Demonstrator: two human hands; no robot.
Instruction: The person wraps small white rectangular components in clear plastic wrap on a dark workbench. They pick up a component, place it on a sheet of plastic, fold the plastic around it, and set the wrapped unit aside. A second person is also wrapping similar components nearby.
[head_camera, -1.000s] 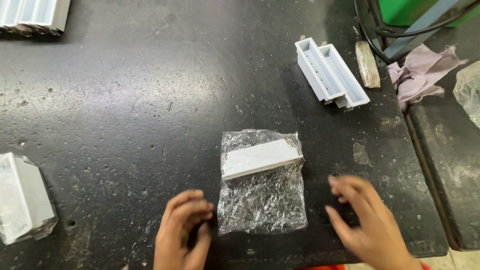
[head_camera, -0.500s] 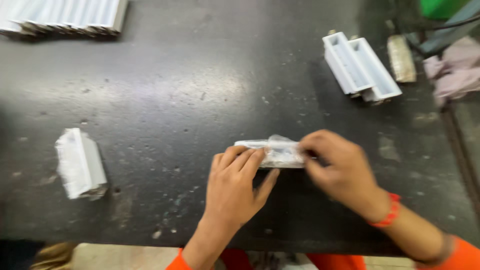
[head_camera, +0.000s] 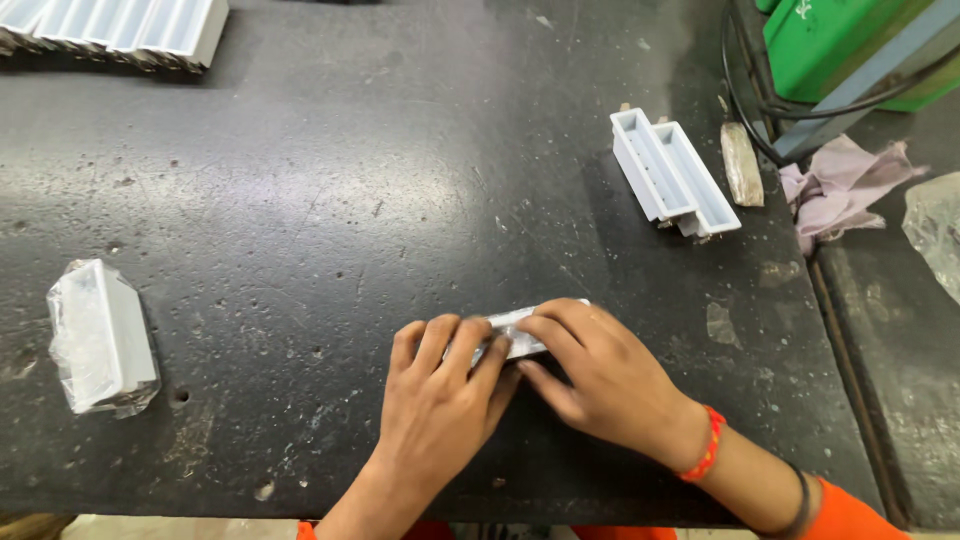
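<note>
Pressing down near the front edge of the black table (head_camera: 300, 200), with left hand (head_camera: 435, 395) and right hand (head_camera: 600, 375) laid side by side, fingers closed together over a small white block wrapped in clear plastic (head_camera: 515, 335), pinned flat between palms and tabletop. Worn on the right wrist: a red band (head_camera: 708, 445). Lying toward the left edge: another wrapped white block (head_camera: 100, 335), well apart from the hands. Resting farther back near the right edge: two open white trays (head_camera: 670, 172) touching each other, beside a pale stone (head_camera: 741, 163) and a pink rag (head_camera: 840, 185). Stacked at the far left corner: a row of white trays (head_camera: 120, 28).
</note>
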